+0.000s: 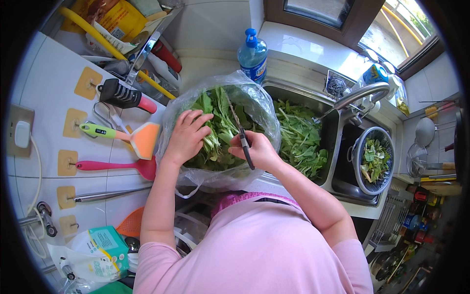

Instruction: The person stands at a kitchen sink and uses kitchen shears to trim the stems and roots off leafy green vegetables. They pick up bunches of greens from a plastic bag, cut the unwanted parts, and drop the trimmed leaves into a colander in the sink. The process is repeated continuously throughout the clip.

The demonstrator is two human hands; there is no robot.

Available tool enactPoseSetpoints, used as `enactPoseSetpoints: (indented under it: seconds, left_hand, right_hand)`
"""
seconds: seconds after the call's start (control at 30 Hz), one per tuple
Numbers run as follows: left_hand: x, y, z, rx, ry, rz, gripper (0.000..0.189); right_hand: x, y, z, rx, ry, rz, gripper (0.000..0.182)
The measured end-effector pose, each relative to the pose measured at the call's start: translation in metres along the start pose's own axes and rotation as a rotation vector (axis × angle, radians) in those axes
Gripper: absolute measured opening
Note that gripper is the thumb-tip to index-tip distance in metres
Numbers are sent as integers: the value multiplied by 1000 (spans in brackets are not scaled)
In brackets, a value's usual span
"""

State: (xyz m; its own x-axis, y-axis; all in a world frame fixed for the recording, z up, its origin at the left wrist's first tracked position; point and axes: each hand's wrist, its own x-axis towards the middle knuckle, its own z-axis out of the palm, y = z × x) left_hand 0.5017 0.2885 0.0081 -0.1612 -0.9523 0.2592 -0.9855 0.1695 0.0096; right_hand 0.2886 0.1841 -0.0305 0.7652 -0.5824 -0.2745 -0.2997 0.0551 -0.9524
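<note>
My left hand (189, 128) lies with its fingers spread over a bunch of leafy greens (220, 106) in a clear plastic bag (253, 92). Whether its fingertips close around any stems is hidden. My right hand (259, 149) grips a knife (245, 145) by its black and grey handle. The narrow, stained blade points away from me, across the leaves. Roots and pale stem ends show between the two hands. Just right of the bag, more cut-looking greens (301, 136) fill the left basin of a steel sink (332, 141).
A blue pump bottle (253, 55) stands behind the bag. The faucet (361, 92) arches over the sink, and a lined bin (358, 161) with plant scraps sits in the right basin. Left, a knife sharpener (123, 96), a spatula (110, 132) and a pink spoon (117, 165) hang on wall hooks.
</note>
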Motion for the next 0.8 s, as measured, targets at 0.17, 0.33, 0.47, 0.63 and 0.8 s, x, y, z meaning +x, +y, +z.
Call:
enactPoseSetpoints:
  seconds: [0.17, 0.33, 0.47, 0.63, 0.8]
  left_hand:
    - [7, -1, -11, -24, -72, -6, 25]
    - [12, 9, -6, -54, -89, -40, 35]
    - [11, 18, 0, -23, -128, -54, 41]
    - [9, 27, -6, -68, -262, -64, 51]
    - [1, 23, 4, 16, -233, -52, 54]
  right_hand:
    - [3, -12, 3, -140, 66, -79, 39]
    - [15, -10, 13, -286, 98, -53, 42]
    - [25, 8, 13, -329, 150, -94, 33]
    - [30, 19, 13, -369, 129, -77, 24]
    - [32, 29, 14, -308, 146, -90, 26]
